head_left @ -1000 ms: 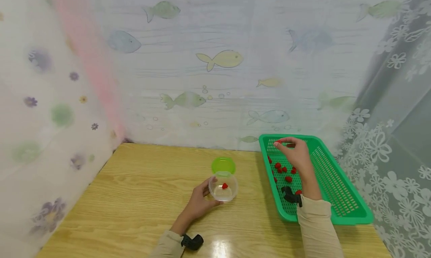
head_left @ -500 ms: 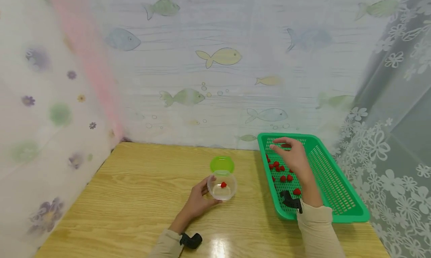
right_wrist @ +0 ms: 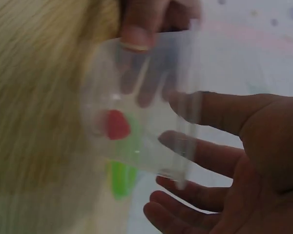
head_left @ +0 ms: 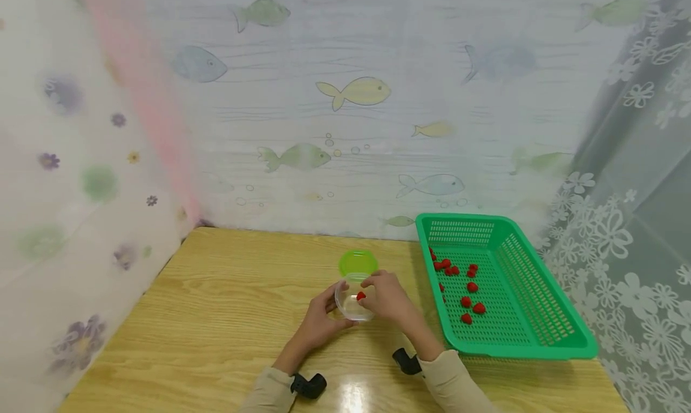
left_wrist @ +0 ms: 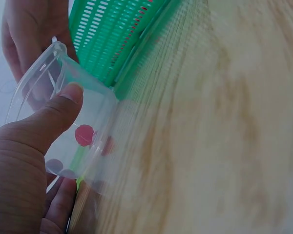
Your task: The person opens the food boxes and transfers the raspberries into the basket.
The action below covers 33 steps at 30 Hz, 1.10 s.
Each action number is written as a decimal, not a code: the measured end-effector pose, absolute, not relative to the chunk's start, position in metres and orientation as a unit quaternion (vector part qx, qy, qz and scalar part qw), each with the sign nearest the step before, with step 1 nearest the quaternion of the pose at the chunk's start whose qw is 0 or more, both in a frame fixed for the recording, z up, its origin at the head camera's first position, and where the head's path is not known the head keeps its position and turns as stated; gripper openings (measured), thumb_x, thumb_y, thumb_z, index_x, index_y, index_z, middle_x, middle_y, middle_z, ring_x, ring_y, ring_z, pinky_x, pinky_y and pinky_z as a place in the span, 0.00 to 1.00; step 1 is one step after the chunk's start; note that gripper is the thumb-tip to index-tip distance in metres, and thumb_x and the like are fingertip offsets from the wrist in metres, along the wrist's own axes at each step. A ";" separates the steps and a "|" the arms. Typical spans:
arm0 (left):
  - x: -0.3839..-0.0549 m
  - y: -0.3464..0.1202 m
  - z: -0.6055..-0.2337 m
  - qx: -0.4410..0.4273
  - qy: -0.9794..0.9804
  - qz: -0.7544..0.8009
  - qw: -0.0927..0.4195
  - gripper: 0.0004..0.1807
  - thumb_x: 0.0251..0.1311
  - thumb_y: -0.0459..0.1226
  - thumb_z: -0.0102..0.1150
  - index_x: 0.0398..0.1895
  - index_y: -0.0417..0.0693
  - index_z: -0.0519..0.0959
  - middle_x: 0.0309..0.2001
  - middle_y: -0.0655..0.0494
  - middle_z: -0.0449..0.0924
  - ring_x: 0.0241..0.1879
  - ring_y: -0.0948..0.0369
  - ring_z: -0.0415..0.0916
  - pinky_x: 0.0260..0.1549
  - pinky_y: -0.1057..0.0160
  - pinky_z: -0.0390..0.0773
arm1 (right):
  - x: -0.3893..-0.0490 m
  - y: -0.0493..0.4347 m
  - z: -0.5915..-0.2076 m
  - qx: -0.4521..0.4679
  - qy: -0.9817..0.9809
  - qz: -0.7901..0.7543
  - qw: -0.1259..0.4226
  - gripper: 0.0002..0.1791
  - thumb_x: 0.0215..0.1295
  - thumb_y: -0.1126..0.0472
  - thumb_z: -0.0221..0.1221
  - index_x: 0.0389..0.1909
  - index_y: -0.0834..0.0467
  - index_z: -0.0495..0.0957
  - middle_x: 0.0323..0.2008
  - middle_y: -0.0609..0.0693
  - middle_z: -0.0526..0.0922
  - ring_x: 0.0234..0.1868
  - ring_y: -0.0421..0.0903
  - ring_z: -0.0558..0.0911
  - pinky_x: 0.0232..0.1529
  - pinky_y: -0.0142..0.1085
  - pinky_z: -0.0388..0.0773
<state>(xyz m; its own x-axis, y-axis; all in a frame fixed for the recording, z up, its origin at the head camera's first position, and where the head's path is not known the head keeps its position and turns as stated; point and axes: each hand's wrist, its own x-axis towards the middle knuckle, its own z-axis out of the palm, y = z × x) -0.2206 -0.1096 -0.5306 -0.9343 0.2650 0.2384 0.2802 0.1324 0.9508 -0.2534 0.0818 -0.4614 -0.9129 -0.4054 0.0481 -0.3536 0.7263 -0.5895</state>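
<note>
My left hand (head_left: 320, 320) grips the side of a small clear plastic tub (head_left: 345, 305), thumb on the near side and fingers round the far side. Inside it lies a red berry (right_wrist: 118, 125), bumpy like a raspberry; a second reddish patch beside it is too blurred to tell from a reflection. My right hand (head_left: 390, 298) is at the tub's open mouth. In the right wrist view, thumb and index tips reach over the rim, spread apart with nothing visible between them, and the other fingers are loosely extended.
Behind the tub lies a green lid (head_left: 358, 263). On the right stands a green perforated basket (head_left: 561, 299) with several red berries (head_left: 472, 287), mostly on its left side. Both rest on a wooden table (head_left: 232, 305), with fish-patterned curtain behind it.
My right hand has moved left from above the basket, where it pinched a red berry, to the mouth of the tub. The left hand keeps hold of the tub in the same place.
</note>
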 end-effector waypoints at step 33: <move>-0.235 -0.112 -0.562 -0.188 -0.760 -0.622 0.011 0.49 0.52 0.31 0.78 0.76 0.38 0.62 0.69 0.38 0.70 0.67 0.43 0.72 0.63 0.51 0.76 | -0.242 0.115 -0.427 -0.182 0.896 -0.406 0.008 0.03 0.67 0.60 0.67 0.34 0.56 0.86 0.57 0.61 0.80 0.61 0.62 0.77 0.57 0.57 0.78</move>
<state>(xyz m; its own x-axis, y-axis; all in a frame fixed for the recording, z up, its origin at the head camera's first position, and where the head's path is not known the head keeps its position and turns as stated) -0.2346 -0.1125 -0.5622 -0.9289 0.2722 0.2510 0.3000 0.1559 0.9411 -0.2419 0.1148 -0.4266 -0.9334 -0.3334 0.1329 -0.3198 0.6043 -0.7298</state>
